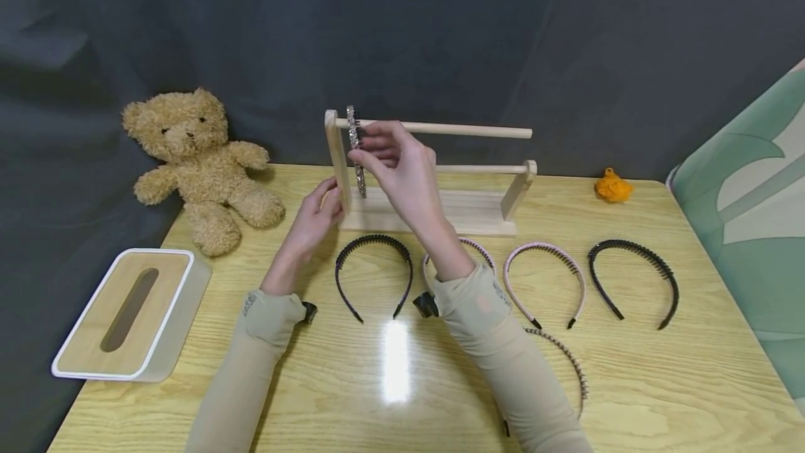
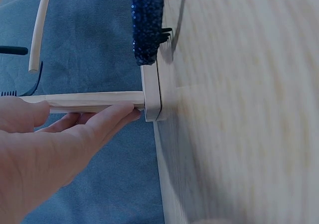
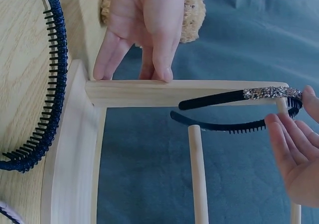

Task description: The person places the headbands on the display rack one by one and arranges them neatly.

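My right hand (image 1: 409,170) pinches a glittery headband (image 1: 353,133) between thumb and fingers, near the left end of the stand's upper rod (image 1: 465,130). In the right wrist view the headband (image 3: 271,92) has a sparkling band, dark ends and small inner teeth; its ends point toward the stand's base, and its curve lies about the rod. My left hand (image 1: 314,214) touches the outer side of the wooden stand's left post (image 1: 338,156). Its extended fingers rest against the post (image 2: 89,99) in the left wrist view.
On the table in front lie a dark blue headband (image 1: 374,238), pink headbands (image 1: 511,278), a black headband (image 1: 654,257) and a beaded headband (image 1: 575,365) partly behind my right sleeve. A teddy bear (image 1: 204,163) and tissue box (image 1: 179,313) stand left; an orange object (image 1: 613,187) lies back right.
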A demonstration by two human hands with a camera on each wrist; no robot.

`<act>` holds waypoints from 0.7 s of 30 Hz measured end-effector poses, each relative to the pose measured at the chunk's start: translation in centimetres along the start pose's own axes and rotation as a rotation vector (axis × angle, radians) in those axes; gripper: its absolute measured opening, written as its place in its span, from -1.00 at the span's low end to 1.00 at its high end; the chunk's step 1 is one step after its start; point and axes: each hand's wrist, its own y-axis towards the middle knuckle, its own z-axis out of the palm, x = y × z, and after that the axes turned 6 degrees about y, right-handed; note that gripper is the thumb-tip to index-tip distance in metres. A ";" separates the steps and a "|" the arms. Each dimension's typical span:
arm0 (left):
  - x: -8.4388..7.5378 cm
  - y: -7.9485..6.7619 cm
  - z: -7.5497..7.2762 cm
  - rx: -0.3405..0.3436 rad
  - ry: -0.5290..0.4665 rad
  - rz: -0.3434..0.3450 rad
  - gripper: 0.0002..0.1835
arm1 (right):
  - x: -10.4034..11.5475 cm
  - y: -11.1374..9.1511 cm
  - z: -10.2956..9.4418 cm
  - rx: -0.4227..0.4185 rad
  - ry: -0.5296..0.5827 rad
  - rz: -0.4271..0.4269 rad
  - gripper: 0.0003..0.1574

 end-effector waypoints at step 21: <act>0.0 0.0 0.0 0.009 -0.016 0.003 -0.44 | 1.9 -2.0 -3.1 0.006 0.089 -0.027 -0.61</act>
